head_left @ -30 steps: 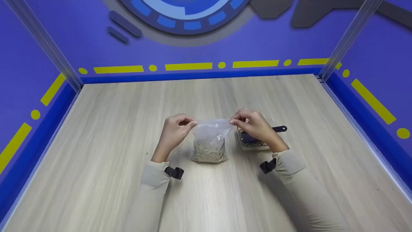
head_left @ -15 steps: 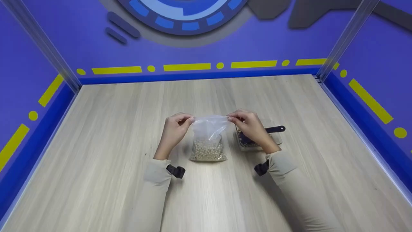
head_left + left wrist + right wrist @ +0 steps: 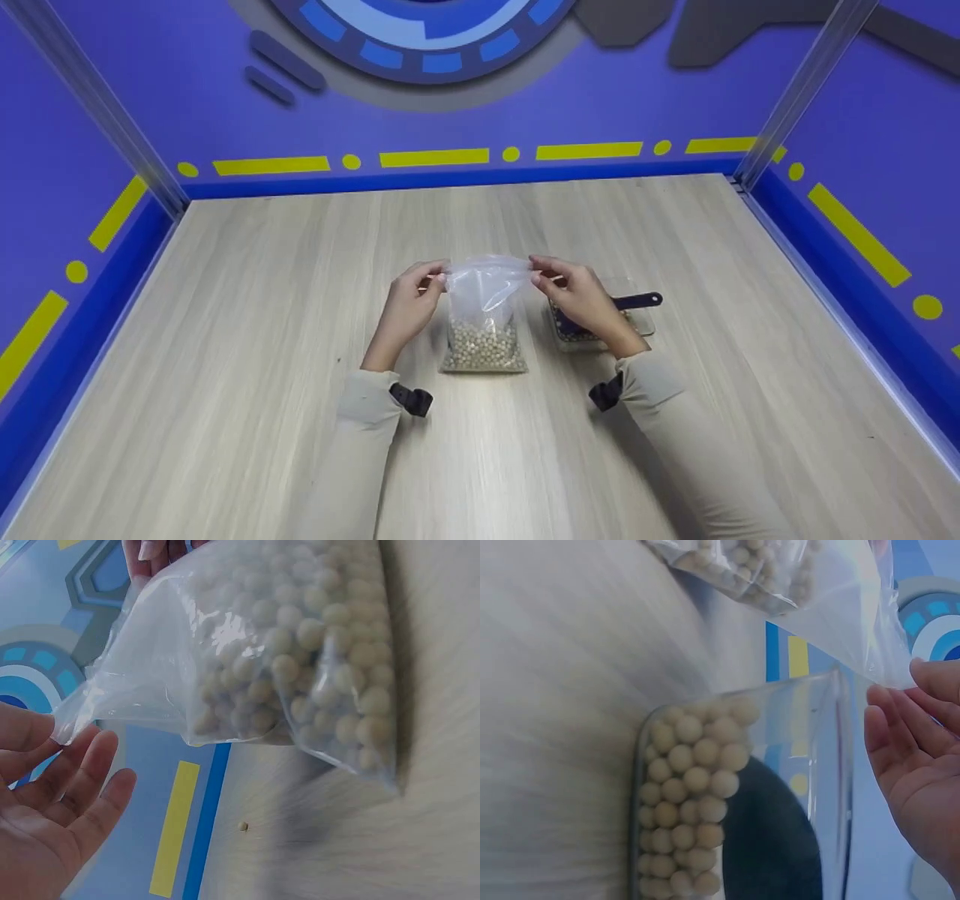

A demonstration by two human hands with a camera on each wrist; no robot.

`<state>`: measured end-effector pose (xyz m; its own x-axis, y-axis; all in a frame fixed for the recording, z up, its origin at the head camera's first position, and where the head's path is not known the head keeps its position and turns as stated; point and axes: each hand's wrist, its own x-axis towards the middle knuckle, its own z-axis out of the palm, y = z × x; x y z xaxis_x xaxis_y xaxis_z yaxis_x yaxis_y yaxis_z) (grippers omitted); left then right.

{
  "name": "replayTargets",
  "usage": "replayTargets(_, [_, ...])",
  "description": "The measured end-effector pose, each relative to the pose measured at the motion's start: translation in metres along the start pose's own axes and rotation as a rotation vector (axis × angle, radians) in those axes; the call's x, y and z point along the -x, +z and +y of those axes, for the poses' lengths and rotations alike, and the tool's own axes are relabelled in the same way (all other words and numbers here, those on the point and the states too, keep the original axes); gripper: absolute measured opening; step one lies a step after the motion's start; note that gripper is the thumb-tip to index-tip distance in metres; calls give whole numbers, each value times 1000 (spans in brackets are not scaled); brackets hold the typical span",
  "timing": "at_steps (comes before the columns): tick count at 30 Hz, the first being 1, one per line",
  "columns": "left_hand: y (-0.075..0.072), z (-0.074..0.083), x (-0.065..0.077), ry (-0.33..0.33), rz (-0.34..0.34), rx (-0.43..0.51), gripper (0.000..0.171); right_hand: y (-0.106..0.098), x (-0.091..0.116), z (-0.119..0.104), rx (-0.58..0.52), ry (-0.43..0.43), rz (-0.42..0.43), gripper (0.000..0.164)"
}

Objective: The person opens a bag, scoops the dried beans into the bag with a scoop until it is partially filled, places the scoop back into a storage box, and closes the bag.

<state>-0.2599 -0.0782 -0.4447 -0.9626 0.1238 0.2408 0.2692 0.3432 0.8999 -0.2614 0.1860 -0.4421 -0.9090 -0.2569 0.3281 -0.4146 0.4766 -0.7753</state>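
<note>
A clear plastic zip bag (image 3: 487, 296) stands upright on the table, its lower part filled with small round pale beads (image 3: 307, 652). My left hand (image 3: 409, 306) pinches the bag's top left corner between thumb and forefinger, the other fingers spread apart in the left wrist view. At the opposite top corner, my right hand (image 3: 586, 304) pinches the plastic with thumb and fingertips. The bag's mouth is drawn out between both hands; whether its seal is closed I cannot tell. Below and behind the right hand sits a clear box (image 3: 844, 765) of similar beads, partly hidden.
A black scoop (image 3: 639, 301) lies in the box, its handle sticking out over the right rim. One loose bead (image 3: 243, 826) rests on the wooden table (image 3: 247, 360) left of the bag. Blue printed walls (image 3: 450, 127) enclose the back and sides.
Both hands have shifted slightly with the bag's top, which now stands higher and farther from me. The right hand has drawn a little left, uncovering more of the box.
</note>
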Motion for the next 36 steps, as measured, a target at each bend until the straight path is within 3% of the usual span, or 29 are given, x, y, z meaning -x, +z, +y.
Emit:
replayTargets(11, [-1,-6,-5,-78,-38,17,39,-2,1,4,-41,68,-63,42])
replayTargets(15, [0,-11,-8,-60,23,11,31,-1,2,4,-59,99,-84,43])
replayTargets(20, [-2,-15,-9,-61,152,4,16,0,4,5,-75,98,-89,43])
replayTargets(25, [-6,-19,-9,-54,240,48,13,-5,8,5,-72,98,-70,43])
replayTargets(30, [-7,-24,-7,-88,202,72,14,-12,12,9,-80,126,-42,42])
replayTargets(36, [-6,-27,-3,-96,146,15,16,-21,15,13,-90,146,4,42])
